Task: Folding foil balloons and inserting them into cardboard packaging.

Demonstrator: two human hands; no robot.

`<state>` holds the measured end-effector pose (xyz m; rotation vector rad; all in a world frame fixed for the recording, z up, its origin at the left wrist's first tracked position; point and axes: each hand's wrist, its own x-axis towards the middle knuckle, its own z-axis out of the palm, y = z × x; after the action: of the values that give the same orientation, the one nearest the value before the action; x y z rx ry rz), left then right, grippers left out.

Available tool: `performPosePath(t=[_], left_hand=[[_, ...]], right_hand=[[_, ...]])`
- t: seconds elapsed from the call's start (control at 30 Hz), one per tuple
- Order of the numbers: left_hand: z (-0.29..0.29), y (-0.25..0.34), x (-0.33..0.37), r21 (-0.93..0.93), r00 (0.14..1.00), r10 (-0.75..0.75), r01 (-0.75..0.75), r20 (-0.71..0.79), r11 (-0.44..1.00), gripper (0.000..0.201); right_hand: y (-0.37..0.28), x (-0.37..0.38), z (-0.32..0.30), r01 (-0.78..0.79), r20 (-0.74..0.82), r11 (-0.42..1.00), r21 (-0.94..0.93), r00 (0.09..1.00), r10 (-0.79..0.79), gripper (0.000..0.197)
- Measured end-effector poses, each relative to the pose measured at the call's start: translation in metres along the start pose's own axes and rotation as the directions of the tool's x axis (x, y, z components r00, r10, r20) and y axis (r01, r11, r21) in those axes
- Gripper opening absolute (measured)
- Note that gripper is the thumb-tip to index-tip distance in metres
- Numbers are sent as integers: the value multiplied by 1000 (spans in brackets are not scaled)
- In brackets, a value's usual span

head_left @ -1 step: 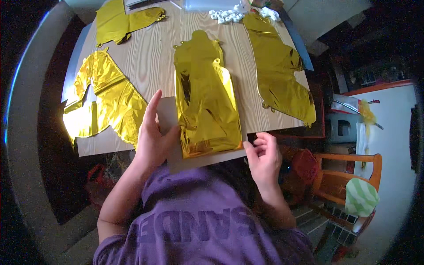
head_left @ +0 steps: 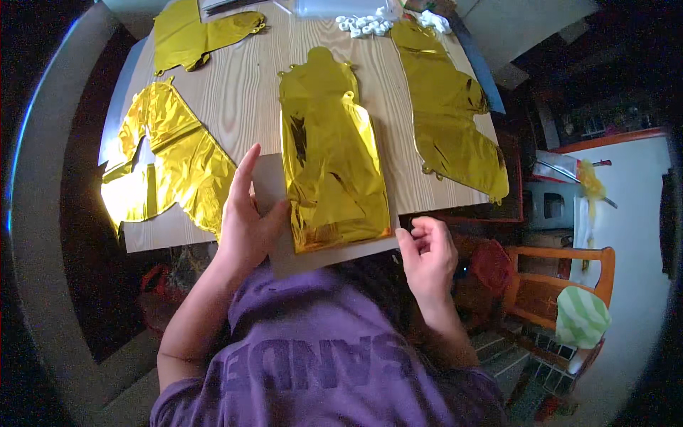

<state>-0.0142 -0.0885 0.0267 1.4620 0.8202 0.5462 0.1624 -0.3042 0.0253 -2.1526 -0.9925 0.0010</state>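
Left fingers (head_left: 245, 171) hide some grey board (head_left: 267, 174); top-left gold foil (head_left: 178, 44) cropped

Purple shirt (head_left: 306, 313), dark lettering (head_left: 313, 364), short sleeves (head_left: 178, 406)

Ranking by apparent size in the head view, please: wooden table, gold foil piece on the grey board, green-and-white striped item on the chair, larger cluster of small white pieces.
1. Wooden table
2. Gold foil piece
3. Striped item
4. White cluster

Their distances differ, so true sizes are unsure.

Pale wood-grained table (head_left: 242, 85) under gold foil shapes (head_left: 445, 114) and small white pieces (head_left: 364, 27)
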Motion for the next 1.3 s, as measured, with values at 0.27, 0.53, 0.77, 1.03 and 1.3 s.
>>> performPosePath(t=[0.27,0.53,0.77,1.03,1.3], left_hand=[[-6,6,8,394,983,182,-171,8,903,81],[-11,8,-3,690,767,442,-627,465,362,56],[-17,-17,3,664,760,397,-647,515,375,49],[-20,-14,5,597,775,411,-632,480,495,48],[-29,12,-18,8,998,-35,35,49,999,55]], right_hand=[[8,37,-10,-639,637,705,309,689,345,30],[-4,53,-17,-811,759,553,193,481,440,32],[-18,63,-17,-877,820,463,128,356,449,35],[-24,70,2,-893,835,423,154,346,427,19],[-14,67,4,-926,856,155,346,379,352,15]])
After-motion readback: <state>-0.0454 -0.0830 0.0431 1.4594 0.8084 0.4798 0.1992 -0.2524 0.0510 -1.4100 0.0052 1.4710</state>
